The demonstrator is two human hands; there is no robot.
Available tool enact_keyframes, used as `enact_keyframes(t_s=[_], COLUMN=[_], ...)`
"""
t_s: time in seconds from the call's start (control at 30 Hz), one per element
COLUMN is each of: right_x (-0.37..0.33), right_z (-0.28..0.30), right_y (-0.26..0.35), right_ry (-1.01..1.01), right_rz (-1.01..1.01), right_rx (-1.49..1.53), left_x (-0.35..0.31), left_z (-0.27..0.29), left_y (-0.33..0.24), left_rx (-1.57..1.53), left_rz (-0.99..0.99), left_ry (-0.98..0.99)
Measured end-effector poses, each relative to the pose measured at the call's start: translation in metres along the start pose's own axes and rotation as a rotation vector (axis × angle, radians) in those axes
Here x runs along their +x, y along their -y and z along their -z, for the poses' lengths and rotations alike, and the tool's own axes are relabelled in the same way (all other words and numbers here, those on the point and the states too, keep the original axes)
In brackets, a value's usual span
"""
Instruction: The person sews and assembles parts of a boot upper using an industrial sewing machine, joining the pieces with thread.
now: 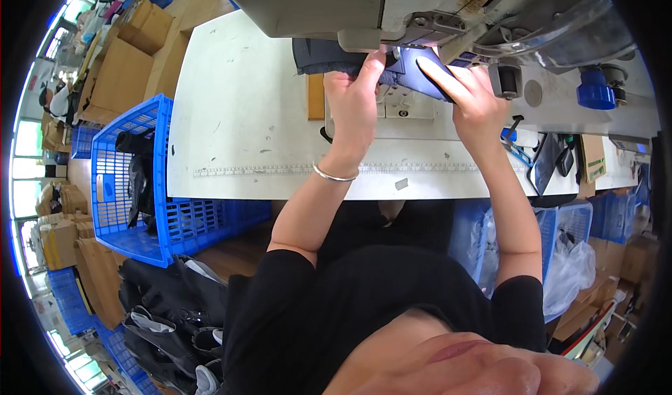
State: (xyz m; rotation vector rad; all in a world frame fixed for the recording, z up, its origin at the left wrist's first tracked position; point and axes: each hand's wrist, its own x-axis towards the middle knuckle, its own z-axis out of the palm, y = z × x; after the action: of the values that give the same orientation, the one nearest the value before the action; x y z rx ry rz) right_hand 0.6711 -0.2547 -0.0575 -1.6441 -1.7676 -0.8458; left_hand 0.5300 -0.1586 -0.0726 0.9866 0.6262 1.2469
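Note:
A dark fabric piece (329,57) lies under the head of a sewing machine (315,6); its right part shines bluish under the machine's light. My left hand (352,101) grips the near edge of the piece with the thumb on top and the other fingers curled. On the right end, my right hand (479,104) holds the same piece, with a finger stretched along its top surface. The needle area is mostly hidden behind the machine head and my left thumb. A bracelet (334,174) circles my left wrist.
The white table (238,108) carries a printed ruler strip (280,171). Tools and black pieces (549,160) lie at its right. A blue crate (168,185) with black items stands left, above a heap of black pieces (171,304). Plastic bags (570,269) fill crates at lower right.

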Motion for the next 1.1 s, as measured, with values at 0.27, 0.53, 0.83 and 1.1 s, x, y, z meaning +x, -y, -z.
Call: enact_keyframes(t_s=[0.27,0.53,0.83,1.1], right_x=[0.006,0.006,-0.017,-0.019], right_z=[-0.009,-0.007,-0.052,0.004], right_y=[-0.012,0.006,-0.031,0.063], right_ry=[0.082,-0.005,-0.048,0.137], right_rz=[-0.062,-0.054,-0.417,-1.003], right_rx=[0.032,-0.129,0.129,1.401], left_x=[0.014,0.020,0.001,-0.049], left_z=[0.000,0.026,0.082,0.093], left_y=[0.000,-0.017,-0.119,-0.147], left_rx=[0.008,0.173,1.751,1.656], left_rz=[0.137,0.274,-0.902,-0.440], left_ry=[-0.033,0.262,0.233,0.720])
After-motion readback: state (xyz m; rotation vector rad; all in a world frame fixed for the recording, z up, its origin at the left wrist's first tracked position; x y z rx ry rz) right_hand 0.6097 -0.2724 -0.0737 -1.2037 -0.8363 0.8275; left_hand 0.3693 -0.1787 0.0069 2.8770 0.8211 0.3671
